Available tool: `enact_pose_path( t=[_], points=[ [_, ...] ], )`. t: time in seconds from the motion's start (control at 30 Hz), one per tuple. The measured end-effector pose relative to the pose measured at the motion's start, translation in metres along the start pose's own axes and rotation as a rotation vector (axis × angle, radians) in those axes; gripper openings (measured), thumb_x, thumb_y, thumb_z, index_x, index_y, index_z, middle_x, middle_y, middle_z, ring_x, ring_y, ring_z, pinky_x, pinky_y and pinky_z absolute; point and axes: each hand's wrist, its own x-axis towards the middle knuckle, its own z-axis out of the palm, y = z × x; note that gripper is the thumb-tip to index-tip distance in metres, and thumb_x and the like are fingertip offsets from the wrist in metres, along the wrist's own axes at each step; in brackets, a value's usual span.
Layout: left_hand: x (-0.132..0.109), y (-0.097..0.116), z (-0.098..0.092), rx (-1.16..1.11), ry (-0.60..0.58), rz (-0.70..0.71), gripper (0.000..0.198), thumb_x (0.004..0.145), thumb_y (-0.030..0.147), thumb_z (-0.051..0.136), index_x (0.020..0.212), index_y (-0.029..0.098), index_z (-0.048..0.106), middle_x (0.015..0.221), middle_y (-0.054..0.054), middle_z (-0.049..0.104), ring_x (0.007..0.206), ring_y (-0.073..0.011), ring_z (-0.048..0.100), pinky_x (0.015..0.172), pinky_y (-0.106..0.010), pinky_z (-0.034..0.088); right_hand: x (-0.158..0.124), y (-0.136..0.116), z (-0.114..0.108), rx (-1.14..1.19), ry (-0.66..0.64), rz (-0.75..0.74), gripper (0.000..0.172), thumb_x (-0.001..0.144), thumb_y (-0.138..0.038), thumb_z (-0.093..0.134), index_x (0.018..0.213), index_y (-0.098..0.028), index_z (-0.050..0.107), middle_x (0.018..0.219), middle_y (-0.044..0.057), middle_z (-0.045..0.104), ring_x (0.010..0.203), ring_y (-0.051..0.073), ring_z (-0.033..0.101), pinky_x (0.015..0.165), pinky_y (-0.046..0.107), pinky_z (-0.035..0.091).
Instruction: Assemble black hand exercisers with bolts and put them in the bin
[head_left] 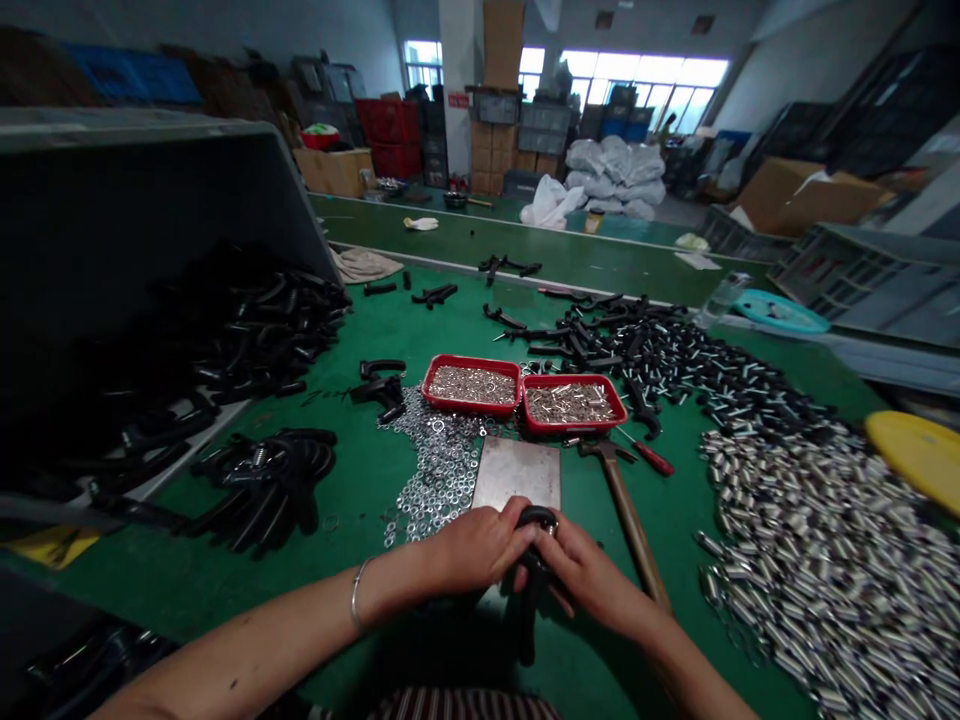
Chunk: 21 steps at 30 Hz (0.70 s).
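Both hands meet above the near edge of a square metal plate (517,470), holding one black plastic handle (529,630) between them. My left hand (484,545) grips its curved upper end from the left, thumb pressed against it. On the other side, my right hand (589,570) has its fingers closed around the same end. The handle's long grip hangs down toward me. Something shiny shows at the part's top between the fingers; its kind is too small to tell. A hammer (626,510) with a wooden shaft lies just right of my right hand.
Two red trays (472,408) (576,430) hold small metal pins and parts. Loose washers (439,465) lie left of the plate. A screwdriver (654,458), silvery springs (832,560) and black levers (660,350) spread rightward. Black handles (262,480) and a grey crate (292,190) stand left.
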Motion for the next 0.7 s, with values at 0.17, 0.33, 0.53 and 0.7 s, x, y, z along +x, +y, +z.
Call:
enact_pose_path(
  t=[0.17,0.33,0.53,0.7],
  points=[
    [0.038,-0.019,-0.014,0.026,0.033,-0.117,0.044,0.102,0.045,0.023,0.125,0.017,0.048,0.088,-0.011,0.071,0.079,-0.0271,0.069,0.069,-0.035,0.050,0.032,0.001,-0.041,-0.237,-0.017,0.002,0.044,0.093,-0.053,0.048,0.114,-0.015,0.058,0.072,0.001,0.068,0.054,0.014,0.061,0.051,0.024,0.047],
    [0.076,-0.053,-0.039,0.155,0.131,-0.056,0.045,0.098,0.051,0.040,0.125,0.019,0.057,0.101,-0.013,0.071,0.088,-0.0279,0.068,0.077,-0.037,0.049,0.064,-0.015,-0.115,-0.696,0.424,-0.171,0.027,0.093,-0.037,0.054,0.105,-0.018,0.068,0.095,0.006,0.073,0.085,0.020,0.067,0.076,0.029,0.050],
    [0.131,-0.065,-0.079,0.431,0.247,-0.083,0.023,0.096,0.026,0.049,0.104,0.014,0.067,0.097,-0.014,0.072,0.087,-0.0242,0.067,0.075,-0.032,0.047,0.104,-0.020,-0.152,-1.242,0.471,-0.102,0.024,0.095,-0.030,0.053,0.094,-0.017,0.073,0.102,0.011,0.071,0.102,0.024,0.059,0.089,0.032,0.043],
    [0.192,-0.064,-0.072,0.500,0.160,-0.018,0.014,0.086,0.013,0.059,0.084,0.012,0.073,0.087,-0.016,0.074,0.085,-0.0256,0.068,0.079,-0.035,0.046,0.154,-0.021,-0.143,-1.347,0.447,-0.033,0.021,0.091,-0.024,0.055,0.087,-0.013,0.072,0.096,0.017,0.070,0.097,0.029,0.057,0.080,0.034,0.044]
  ],
)
